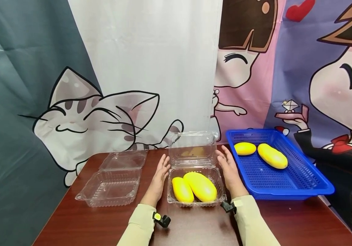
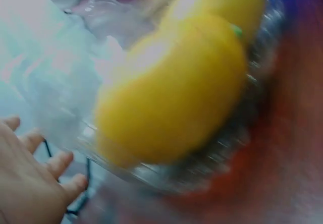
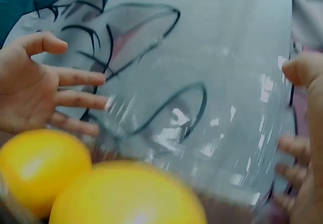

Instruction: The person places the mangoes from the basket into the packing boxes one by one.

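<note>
A clear plastic clamshell box (image 1: 170, 191) stands in the middle of the table, its lid (image 1: 179, 150) raised behind it. Inside lie two smooth yellow oblong fruits, a smaller one (image 1: 182, 190) on the left and a larger one (image 1: 201, 187) on the right. My left hand (image 1: 158, 181) is beside the box's left side, fingers spread and pointing toward the lid. On the opposite side my right hand (image 1: 230, 171) is held with fingers extended, close to the lid's right edge. In the right wrist view, the clear lid (image 3: 202, 113) stands between both hands. Neither hand holds anything.
To the right, a blue plastic basket (image 1: 289, 184) contains two more yellow fruits (image 1: 272, 156). Another clear clamshell box (image 1: 112, 188) lies opened on the left of the reddish-brown table (image 1: 74, 218). A cartoon-printed curtain (image 1: 151, 61) hangs behind.
</note>
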Demonstrator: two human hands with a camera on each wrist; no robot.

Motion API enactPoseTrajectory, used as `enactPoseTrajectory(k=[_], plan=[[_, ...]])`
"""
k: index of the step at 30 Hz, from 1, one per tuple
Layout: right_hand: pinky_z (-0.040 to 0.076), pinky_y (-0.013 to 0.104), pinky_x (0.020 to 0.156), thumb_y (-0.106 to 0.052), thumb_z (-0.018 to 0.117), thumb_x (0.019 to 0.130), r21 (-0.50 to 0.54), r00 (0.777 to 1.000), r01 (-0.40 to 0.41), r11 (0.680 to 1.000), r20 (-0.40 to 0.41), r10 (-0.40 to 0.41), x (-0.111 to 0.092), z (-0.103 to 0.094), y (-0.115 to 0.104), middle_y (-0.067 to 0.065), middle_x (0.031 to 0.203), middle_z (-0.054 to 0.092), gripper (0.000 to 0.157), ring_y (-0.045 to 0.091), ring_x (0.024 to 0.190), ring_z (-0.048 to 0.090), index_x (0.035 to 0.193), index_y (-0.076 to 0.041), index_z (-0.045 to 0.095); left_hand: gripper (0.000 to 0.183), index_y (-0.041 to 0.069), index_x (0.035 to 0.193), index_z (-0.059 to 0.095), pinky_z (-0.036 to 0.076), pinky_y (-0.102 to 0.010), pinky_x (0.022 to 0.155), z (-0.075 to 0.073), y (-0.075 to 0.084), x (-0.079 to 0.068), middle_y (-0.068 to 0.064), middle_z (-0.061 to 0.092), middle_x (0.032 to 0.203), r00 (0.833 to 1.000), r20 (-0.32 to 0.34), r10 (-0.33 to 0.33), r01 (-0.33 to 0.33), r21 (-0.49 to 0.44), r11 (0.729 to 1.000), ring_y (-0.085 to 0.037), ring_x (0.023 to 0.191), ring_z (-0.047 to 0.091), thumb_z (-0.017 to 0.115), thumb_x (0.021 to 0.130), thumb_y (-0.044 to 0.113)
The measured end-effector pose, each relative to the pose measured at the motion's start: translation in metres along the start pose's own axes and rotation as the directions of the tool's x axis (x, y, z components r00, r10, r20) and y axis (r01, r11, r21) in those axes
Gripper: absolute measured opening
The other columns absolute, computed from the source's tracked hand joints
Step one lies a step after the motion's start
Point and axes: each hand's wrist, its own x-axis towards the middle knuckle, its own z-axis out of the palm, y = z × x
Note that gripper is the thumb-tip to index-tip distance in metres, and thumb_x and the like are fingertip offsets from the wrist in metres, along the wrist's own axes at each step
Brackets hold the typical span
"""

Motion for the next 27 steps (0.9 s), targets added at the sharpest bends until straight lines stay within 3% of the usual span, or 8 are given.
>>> enactPoseTrajectory(k=[3, 7, 11, 15, 17, 19, 25, 27], plan=[[0.026, 0.061, 0.115, -0.031, 0.044, 0.108, -0.13, 0.992, -0.128, 0.983, -0.027, 0.126, -0.003, 0.001, -0.031, 0.028, 0.155, 0.039, 0.06, 0.04, 0.144, 0.035, 0.16, -0.006, 0.026, 0.063, 0.014, 0.163, 0.01, 0.007, -0.062, 0.119, 0.001, 0.016, -0.001, -0.014, 0.017, 0.167, 1.0, -0.005, -0.026, 0.026, 0.078, 0.997, -0.04, 0.151, 0.018, 0.032, 0.105, 0.027], [0.029, 0.066, 0.111, -0.051, 0.04, 0.106, -0.308, 0.955, -0.292, 0.906, -0.043, 0.293, -0.013, 0.006, -0.068, 0.029, 0.15, 0.044, 0.07, 0.046, 0.139, 0.04, 0.155, -0.001, 0.035, 0.061, 0.008, 0.161, 0.02, 0.013, -0.06, 0.12, 0.007, 0.044, -0.009, -0.019, 0.025, 0.164, 0.996, -0.03, -0.084, 0.088, 0.214, 0.973, -0.041, 0.15, 0.022, 0.035, 0.106, 0.031], [0.033, 0.063, 0.11, -0.062, 0.038, 0.102, -0.492, 0.934, -0.329, 0.806, -0.041, 0.356, -0.02, 0.012, -0.088, 0.029, 0.152, 0.042, 0.083, 0.047, 0.138, 0.041, 0.152, 0.004, 0.038, 0.061, 0.003, 0.159, 0.026, 0.014, -0.061, 0.119, 0.019, 0.071, -0.019, -0.022, 0.025, 0.163, 0.987, -0.042, -0.155, 0.16, 0.347, 0.924, -0.044, 0.149, 0.022, 0.028, 0.109, 0.039], [0.03, 0.062, 0.112, -0.064, 0.036, 0.101, -0.592, 0.932, -0.307, 0.745, -0.027, 0.363, -0.024, 0.015, -0.096, 0.029, 0.154, 0.038, 0.087, 0.047, 0.142, 0.035, 0.151, 0.007, 0.038, 0.077, 0.002, 0.158, 0.029, 0.016, -0.064, 0.116, 0.027, 0.089, -0.026, -0.023, 0.028, 0.162, 0.96, -0.104, -0.26, 0.279, 0.406, 0.87, -0.044, 0.149, 0.024, 0.024, 0.106, 0.058], [0.03, 0.062, 0.112, -0.063, 0.037, 0.102, -0.613, 0.931, -0.302, 0.73, -0.024, 0.365, -0.025, 0.015, -0.098, 0.029, 0.153, 0.039, 0.085, 0.047, 0.141, 0.036, 0.15, 0.007, 0.04, 0.083, -0.001, 0.156, 0.031, 0.021, -0.065, 0.115, 0.029, 0.093, -0.028, -0.026, 0.032, 0.159, 0.945, -0.135, -0.296, 0.326, 0.418, 0.848, -0.046, 0.146, 0.03, 0.025, 0.103, 0.063], [0.032, 0.063, 0.111, -0.059, 0.039, 0.103, -0.626, 0.932, -0.294, 0.723, -0.018, 0.363, -0.027, 0.016, -0.099, 0.029, 0.151, 0.044, 0.08, 0.047, 0.139, 0.039, 0.147, 0.007, 0.044, 0.084, -0.005, 0.154, 0.033, 0.026, -0.064, 0.113, 0.029, 0.096, -0.029, -0.03, 0.037, 0.155, 0.942, -0.138, -0.306, 0.336, 0.427, 0.84, -0.048, 0.141, 0.037, 0.026, 0.104, 0.062], [0.034, 0.06, 0.111, -0.044, 0.049, 0.103, -0.636, 0.949, -0.234, 0.736, 0.016, 0.316, -0.027, 0.02, -0.096, 0.028, 0.145, 0.051, 0.065, 0.045, 0.135, 0.046, 0.143, 0.008, 0.05, 0.068, -0.008, 0.151, 0.037, 0.029, -0.06, 0.114, 0.028, 0.091, -0.024, -0.027, 0.04, 0.154, 0.961, -0.103, -0.256, 0.27, 0.538, 0.799, -0.045, 0.142, 0.038, 0.034, 0.108, 0.045], [0.033, 0.058, 0.112, -0.037, 0.048, 0.103, -0.631, 0.952, -0.218, 0.744, 0.032, 0.306, -0.025, 0.021, -0.091, 0.028, 0.146, 0.05, 0.062, 0.045, 0.137, 0.044, 0.144, 0.009, 0.048, 0.066, -0.007, 0.151, 0.036, 0.028, -0.061, 0.114, 0.027, 0.085, -0.022, -0.026, 0.04, 0.154, 0.965, -0.114, -0.236, 0.259, 0.533, 0.805, -0.044, 0.143, 0.036, 0.037, 0.108, 0.042]])
